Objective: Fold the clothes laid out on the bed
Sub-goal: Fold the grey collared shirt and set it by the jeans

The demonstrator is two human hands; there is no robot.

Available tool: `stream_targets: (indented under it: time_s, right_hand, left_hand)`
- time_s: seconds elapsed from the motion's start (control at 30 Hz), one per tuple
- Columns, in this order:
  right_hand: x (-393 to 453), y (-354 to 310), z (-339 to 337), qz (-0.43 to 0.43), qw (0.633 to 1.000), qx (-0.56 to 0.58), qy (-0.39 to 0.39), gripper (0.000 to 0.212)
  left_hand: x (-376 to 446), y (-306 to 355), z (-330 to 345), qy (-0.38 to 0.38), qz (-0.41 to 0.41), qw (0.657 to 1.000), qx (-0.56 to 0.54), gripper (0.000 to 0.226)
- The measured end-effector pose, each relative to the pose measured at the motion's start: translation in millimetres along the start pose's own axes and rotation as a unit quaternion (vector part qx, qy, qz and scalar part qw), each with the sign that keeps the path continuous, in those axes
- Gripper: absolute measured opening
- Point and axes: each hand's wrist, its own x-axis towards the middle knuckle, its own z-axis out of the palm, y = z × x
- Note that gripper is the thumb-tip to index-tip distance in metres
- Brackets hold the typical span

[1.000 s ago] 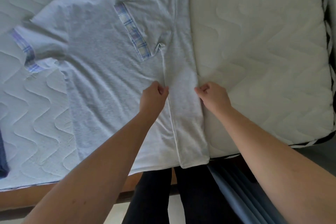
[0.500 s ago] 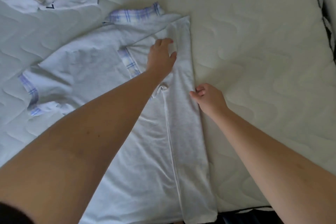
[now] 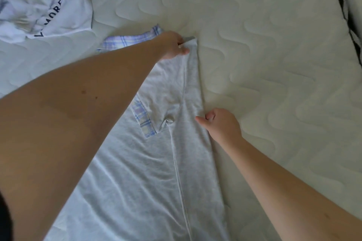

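In the head view, a pale grey cotton T-shirt with blue plaid trim (image 3: 148,162) lies flat on the white quilted bed (image 3: 264,55), its right side already folded inward into a long strip. The left hand (image 3: 172,47) pinches the strip's top corner; the right hand (image 3: 219,125), fingers curled, pinches the fold edge at mid-length. The other side and the crosswise folds remain, and a crumpled white printed garment (image 3: 49,6) waits untouched.

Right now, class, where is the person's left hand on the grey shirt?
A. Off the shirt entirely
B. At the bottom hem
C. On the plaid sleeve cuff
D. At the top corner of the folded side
D: the left hand pinches the top corner of the grey shirt's folded side.
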Motion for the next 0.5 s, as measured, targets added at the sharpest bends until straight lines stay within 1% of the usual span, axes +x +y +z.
stream_targets:
  time_s: [0.07, 0.13, 0.2, 0.33, 0.43, 0.5]
  right_hand:
    - [1.0, -2.6, 0.5, 0.007, 1.0, -0.005, 0.004, 0.04]
    - [2.5, -2.2, 1.2, 0.006, 1.0, -0.017, -0.003, 0.035]
    - [5.1, 1.4, -0.1, 0.005, 1.0, -0.013, -0.011, 0.029]
    - [10.1, 9.6, -6.8, 0.011, 1.0, 0.011, -0.012, 0.03]
    - [10.7, 10.8, -7.2, 0.023, 1.0, 0.008, -0.01, 0.032]
    - [9.5, 8.5, -5.3, 0.027, 1.0, 0.013, -0.004, 0.033]
  left_hand:
    - [4.0, 1.7, -0.4, -0.007, -0.006, 1.0, -0.008, 0.043]
    - [8.0, 4.4, 0.4, -0.003, -0.011, 0.999, -0.037, 0.042]
    - [12.6, 6.0, 1.0, 0.012, -0.017, 0.997, -0.08, 0.041]
    - [17.7, 0.8, 6.2, 0.043, -0.04, 0.983, -0.172, 0.033]
    - [18.2, -4.5, 9.6, 0.045, -0.033, 0.981, -0.185, 0.039]
    - [16.7, -5.7, 3.0, 0.003, -0.016, 0.991, -0.136, 0.051]
